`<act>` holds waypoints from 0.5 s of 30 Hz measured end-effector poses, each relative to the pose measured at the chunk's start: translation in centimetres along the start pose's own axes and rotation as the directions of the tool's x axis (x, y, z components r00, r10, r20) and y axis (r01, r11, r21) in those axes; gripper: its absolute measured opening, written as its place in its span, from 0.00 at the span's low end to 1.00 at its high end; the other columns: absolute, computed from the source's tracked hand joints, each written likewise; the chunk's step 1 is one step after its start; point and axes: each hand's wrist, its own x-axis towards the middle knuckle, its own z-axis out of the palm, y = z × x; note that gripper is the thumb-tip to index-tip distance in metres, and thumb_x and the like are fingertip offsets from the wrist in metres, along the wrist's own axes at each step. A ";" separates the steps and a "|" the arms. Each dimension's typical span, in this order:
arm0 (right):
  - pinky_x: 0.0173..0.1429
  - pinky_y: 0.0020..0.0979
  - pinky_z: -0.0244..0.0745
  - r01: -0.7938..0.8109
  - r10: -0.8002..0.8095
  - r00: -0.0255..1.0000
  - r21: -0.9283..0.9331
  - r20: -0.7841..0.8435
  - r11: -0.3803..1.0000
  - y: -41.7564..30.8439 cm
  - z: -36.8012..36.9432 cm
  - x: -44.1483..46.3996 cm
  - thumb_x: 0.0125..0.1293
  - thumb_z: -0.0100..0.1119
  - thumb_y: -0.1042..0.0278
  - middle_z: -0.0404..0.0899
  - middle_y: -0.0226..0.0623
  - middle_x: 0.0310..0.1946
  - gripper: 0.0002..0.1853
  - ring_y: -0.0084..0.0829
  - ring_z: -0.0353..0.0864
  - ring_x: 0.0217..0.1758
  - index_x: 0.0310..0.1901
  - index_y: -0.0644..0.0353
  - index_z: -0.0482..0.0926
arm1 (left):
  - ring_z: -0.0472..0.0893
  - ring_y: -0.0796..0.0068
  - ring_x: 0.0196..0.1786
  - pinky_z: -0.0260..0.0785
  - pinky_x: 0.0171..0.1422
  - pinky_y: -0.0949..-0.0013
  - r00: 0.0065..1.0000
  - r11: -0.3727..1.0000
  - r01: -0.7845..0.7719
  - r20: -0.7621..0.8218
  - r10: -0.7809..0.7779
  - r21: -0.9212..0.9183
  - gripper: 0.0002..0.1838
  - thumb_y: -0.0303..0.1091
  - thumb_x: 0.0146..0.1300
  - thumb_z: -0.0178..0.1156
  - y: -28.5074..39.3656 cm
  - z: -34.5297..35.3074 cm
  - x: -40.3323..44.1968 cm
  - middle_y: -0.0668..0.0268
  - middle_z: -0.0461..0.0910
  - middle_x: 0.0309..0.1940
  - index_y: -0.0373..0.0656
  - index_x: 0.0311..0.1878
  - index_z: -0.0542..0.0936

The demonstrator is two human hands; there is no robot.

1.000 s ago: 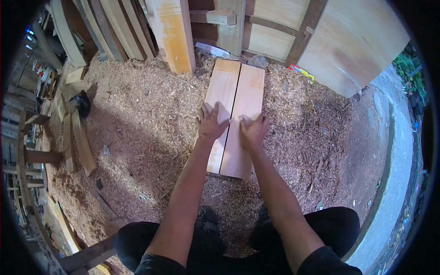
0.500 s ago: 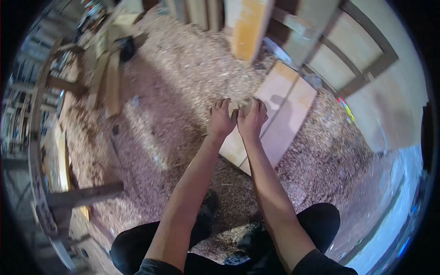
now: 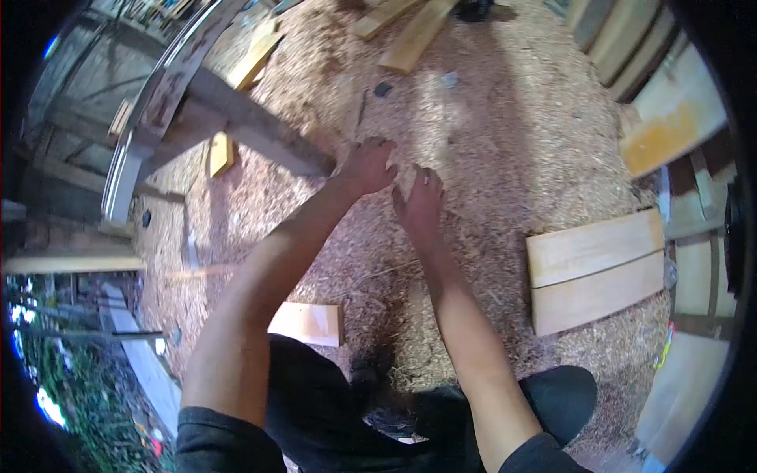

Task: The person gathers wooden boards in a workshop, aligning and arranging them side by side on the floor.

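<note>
My left hand (image 3: pixel 368 166) is stretched out over the shavings-covered ground, its thumb apart from the slightly bent fingers. Close to its right, my right hand (image 3: pixel 423 197) is also held out with thumb and fingers apart. Nothing shows in either hand, and the two do not appear to touch. The end of a grey wooden beam (image 3: pixel 303 150) lies just left of my left hand. Farther right, two pale boards, an upper one (image 3: pixel 591 246) and a lower one (image 3: pixel 599 293), lie side by side on the shavings.
A pale wood block (image 3: pixel 315 323) lies beside my left knee. Planks (image 3: pixel 418 35) rest at the top, and more boards (image 3: pixel 631 47) stand at the upper right. A wooden frame (image 3: pixel 169 118) stands at the left, with greenery (image 3: pixel 71 378) beyond it.
The view has swung left, so the paired boards now appear farther right. My hands have moved apart and away from those boards, towards the beam. The block by my left knee has come into view.
</note>
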 end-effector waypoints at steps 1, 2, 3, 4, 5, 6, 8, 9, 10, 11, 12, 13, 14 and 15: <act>0.66 0.55 0.57 0.033 -0.034 0.990 0.008 0.137 0.999 -2.0 0.9 -1.5 0.61 0.64 0.57 0.65 0.52 0.60 0.35 0.51 0.63 0.66 0.65 0.62 0.63 | 0.68 0.50 0.68 0.59 0.70 0.47 0.999 0.999 -0.015 0.046 0.017 -0.042 0.29 0.44 0.60 0.61 -1.8 0.4 -1.8 0.52 0.72 0.63 0.45 0.64 0.72; 0.66 0.55 0.57 0.053 -0.055 0.986 0.017 0.158 0.998 -3.0 2.8 -3.1 0.61 0.64 0.57 0.65 0.52 0.60 0.35 0.51 0.63 0.66 0.65 0.62 0.63 | 0.68 0.48 0.68 0.60 0.71 0.48 0.995 0.996 -0.028 0.091 0.035 -0.086 0.29 0.43 0.60 0.62 -3.8 1.0 -3.9 0.50 0.72 0.63 0.45 0.64 0.72; 0.67 0.54 0.57 0.125 -0.136 0.957 0.060 0.257 0.990 -4.0 4.7 -5.0 0.61 0.64 0.55 0.65 0.52 0.60 0.36 0.51 0.63 0.66 0.66 0.63 0.62 | 0.68 0.48 0.68 0.60 0.71 0.48 0.996 0.996 0.004 0.093 0.005 -0.090 0.29 0.43 0.60 0.62 -6.0 1.8 -6.7 0.50 0.72 0.63 0.45 0.64 0.72; 0.67 0.54 0.57 0.192 -0.219 0.912 0.110 0.347 0.975 -5.2 6.4 -6.5 0.61 0.64 0.53 0.65 0.51 0.61 0.38 0.50 0.63 0.67 0.67 0.63 0.61 | 0.68 0.47 0.68 0.60 0.71 0.48 0.996 0.997 0.011 0.085 -0.004 -0.080 0.29 0.43 0.60 0.62 -8.4 2.7 -9.8 0.50 0.72 0.62 0.45 0.64 0.71; 0.67 0.54 0.57 0.200 -0.232 0.901 0.125 0.367 0.972 -6.3 8.1 -8.0 0.61 0.64 0.53 0.65 0.51 0.61 0.38 0.50 0.63 0.67 0.67 0.63 0.61 | 0.68 0.46 0.68 0.60 0.71 0.48 0.997 0.998 0.016 0.082 -0.010 -0.067 0.29 0.43 0.61 0.62 -10.8 3.5 -13.1 0.49 0.71 0.62 0.45 0.65 0.71; 0.70 0.54 0.55 0.305 -0.286 0.791 0.056 0.542 0.951 -7.7 8.8 -9.7 0.62 0.63 0.52 0.64 0.52 0.63 0.39 0.51 0.62 0.68 0.68 0.64 0.60 | 0.68 0.46 0.68 0.60 0.71 0.48 0.994 0.997 0.037 0.101 -0.029 -0.074 0.29 0.43 0.61 0.62 -12.9 4.4 -16.9 0.49 0.71 0.62 0.45 0.65 0.71; 0.72 0.53 0.54 0.433 -0.314 0.639 0.010 0.702 0.901 -9.2 10.5 -11.9 0.63 0.62 0.50 0.63 0.53 0.65 0.40 0.51 0.60 0.70 0.69 0.65 0.58 | 0.67 0.47 0.68 0.58 0.72 0.48 0.975 0.981 0.094 0.214 -0.057 -0.168 0.30 0.45 0.63 0.61 -17.1 5.2 -23.1 0.49 0.70 0.64 0.45 0.66 0.69; 0.74 0.54 0.51 0.534 -0.381 0.535 0.048 0.754 0.844 -9.5 11.4 -12.8 0.63 0.62 0.47 0.60 0.55 0.67 0.42 0.52 0.57 0.72 0.70 0.65 0.57 | 0.67 0.47 0.68 0.58 0.72 0.48 0.975 0.977 0.116 0.209 -0.078 -0.176 0.30 0.45 0.63 0.61 -19.0 5.6 -26.2 0.49 0.70 0.64 0.45 0.66 0.69; 0.76 0.54 0.49 0.622 -0.432 0.417 0.095 0.799 0.777 -9.9 11.9 -13.8 0.64 0.61 0.45 0.58 0.56 0.69 0.44 0.53 0.55 0.75 0.71 0.66 0.55 | 0.66 0.48 0.69 0.57 0.73 0.47 0.970 0.976 0.111 0.233 -0.065 -0.188 0.31 0.46 0.64 0.61 -20.5 6.2 -29.5 0.48 0.69 0.65 0.45 0.67 0.68; 0.78 0.54 0.45 0.585 -0.327 0.343 0.072 0.880 0.808 -11.3 11.1 -14.3 0.64 0.59 0.40 0.55 0.57 0.72 0.47 0.54 0.51 0.77 0.72 0.66 0.53 | 0.65 0.48 0.70 0.56 0.74 0.47 0.966 0.975 0.100 0.255 -0.047 -0.200 0.32 0.47 0.65 0.61 -21.4 6.5 -32.5 0.47 0.67 0.66 0.44 0.68 0.67; 0.78 0.54 0.45 0.597 -0.328 0.336 0.070 0.883 0.799 -11.4 11.4 -15.5 0.64 0.59 0.40 0.55 0.57 0.72 0.47 0.54 0.51 0.77 0.72 0.66 0.53 | 0.62 0.50 0.73 0.50 0.77 0.45 0.930 0.980 0.161 0.350 -0.111 -0.115 0.35 0.49 0.65 0.61 -21.7 6.6 -35.1 0.49 0.64 0.69 0.45 0.70 0.64; 0.77 0.54 0.49 0.559 -0.391 0.389 0.124 0.834 0.820 -10.8 11.7 -17.5 0.62 0.58 0.35 0.58 0.59 0.69 0.48 0.56 0.53 0.75 0.71 0.67 0.55 | 0.59 0.51 0.74 0.46 0.79 0.46 0.904 0.976 0.187 0.408 -0.128 -0.107 0.39 0.49 0.63 0.64 -21.4 6.2 -37.2 0.50 0.61 0.71 0.46 0.72 0.61; 0.76 0.53 0.52 0.522 -0.446 0.443 0.180 0.778 0.834 -10.4 11.5 -19.3 0.60 0.57 0.31 0.62 0.60 0.66 0.50 0.58 0.56 0.74 0.69 0.67 0.58 | 0.59 0.51 0.74 0.43 0.80 0.45 0.846 0.966 0.243 0.506 -0.170 -0.082 0.43 0.51 0.59 0.67 -21.1 6.1 -38.8 0.51 0.61 0.71 0.46 0.73 0.60; 0.76 0.53 0.52 0.531 -0.445 0.449 0.170 0.775 0.830 -10.5 11.0 -20.4 0.60 0.57 0.31 0.62 0.60 0.66 0.50 0.58 0.56 0.74 0.69 0.67 0.58 | 0.59 0.51 0.74 0.43 0.80 0.43 0.862 0.974 0.191 0.495 -0.107 -0.123 0.50 0.54 0.51 0.72 -21.8 7.3 -40.8 0.52 0.60 0.72 0.46 0.73 0.59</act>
